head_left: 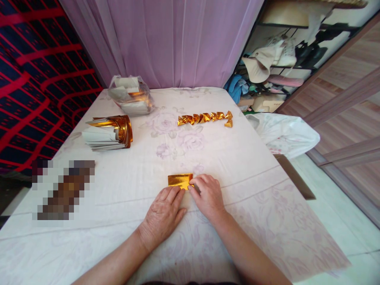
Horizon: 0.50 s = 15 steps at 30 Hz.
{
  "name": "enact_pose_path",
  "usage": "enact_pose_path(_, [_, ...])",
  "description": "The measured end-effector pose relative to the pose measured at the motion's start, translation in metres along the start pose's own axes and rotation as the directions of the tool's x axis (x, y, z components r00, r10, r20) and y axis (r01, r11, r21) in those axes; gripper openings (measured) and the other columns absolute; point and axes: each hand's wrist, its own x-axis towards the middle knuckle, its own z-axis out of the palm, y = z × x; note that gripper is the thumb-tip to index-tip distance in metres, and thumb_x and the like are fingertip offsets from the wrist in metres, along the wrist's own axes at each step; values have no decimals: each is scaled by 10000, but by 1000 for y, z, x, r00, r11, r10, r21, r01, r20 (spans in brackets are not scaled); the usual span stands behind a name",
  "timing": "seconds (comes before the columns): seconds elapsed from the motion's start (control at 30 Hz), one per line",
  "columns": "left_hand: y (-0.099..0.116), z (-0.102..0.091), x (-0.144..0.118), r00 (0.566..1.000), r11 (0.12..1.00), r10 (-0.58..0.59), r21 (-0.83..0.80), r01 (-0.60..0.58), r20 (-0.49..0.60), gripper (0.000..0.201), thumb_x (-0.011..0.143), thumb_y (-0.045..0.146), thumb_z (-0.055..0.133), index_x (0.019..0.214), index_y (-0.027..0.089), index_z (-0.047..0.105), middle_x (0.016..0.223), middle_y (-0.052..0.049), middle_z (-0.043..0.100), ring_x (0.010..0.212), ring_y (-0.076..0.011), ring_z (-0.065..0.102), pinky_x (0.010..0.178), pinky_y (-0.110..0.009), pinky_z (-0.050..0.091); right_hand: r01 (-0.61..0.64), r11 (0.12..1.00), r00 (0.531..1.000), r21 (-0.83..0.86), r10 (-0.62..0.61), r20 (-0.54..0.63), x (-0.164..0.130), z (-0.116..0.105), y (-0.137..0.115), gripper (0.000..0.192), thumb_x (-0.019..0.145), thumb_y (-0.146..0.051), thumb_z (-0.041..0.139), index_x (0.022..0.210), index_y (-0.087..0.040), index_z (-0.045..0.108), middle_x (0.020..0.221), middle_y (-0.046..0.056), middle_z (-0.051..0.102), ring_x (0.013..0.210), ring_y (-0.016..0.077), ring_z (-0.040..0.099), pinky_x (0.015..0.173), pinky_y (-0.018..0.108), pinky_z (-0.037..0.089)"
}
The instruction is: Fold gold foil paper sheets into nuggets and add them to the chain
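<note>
A small folded strip of shiny gold foil paper (180, 180) lies flat on the table in front of me. The fingers of my left hand (163, 215) rest stretched out along its near edge and press it down, the thumb apart and holding nothing. My right hand (208, 196) has thumb and fingertips closed on the strip's right end. Farther back runs a row of folded gold foil pieces (204, 117). On the left stands a bent stack of foil sheets (109, 134), gold on one face and pale on the other.
A clear plastic bag (130, 95) with more sheets sits at the table's far left. A pixelated patch (65, 190) covers something on the left. Beyond the right edge are a white plastic bag (285, 132) and a shelf with caps and shoes. A purple curtain (166, 43) hangs behind.
</note>
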Motion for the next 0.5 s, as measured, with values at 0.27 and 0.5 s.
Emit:
enact_pose_path(0.27, [-1,-5,-2,1000,999,0,45,0,-15,408,953,376,492,1254,113,570,1198,-148,610,1127,-301,566,1008,-468,462,5,1000,1000,8,-5,-9,-1,1,2,11,863,-230,657,868,-238,662,882,11,652,875,195,561,756,334,333])
enact_pose_path(0.5, [-9,-11,-11,1000,996,1,93,-1,0,397,940,339,517,1256,108,580,1200,-139,620,1119,-305,561,1009,-474,458,12,1000,1000,12,-12,-10,0,0,2,23,856,-224,661,874,-234,672,879,18,658,875,199,568,751,324,324])
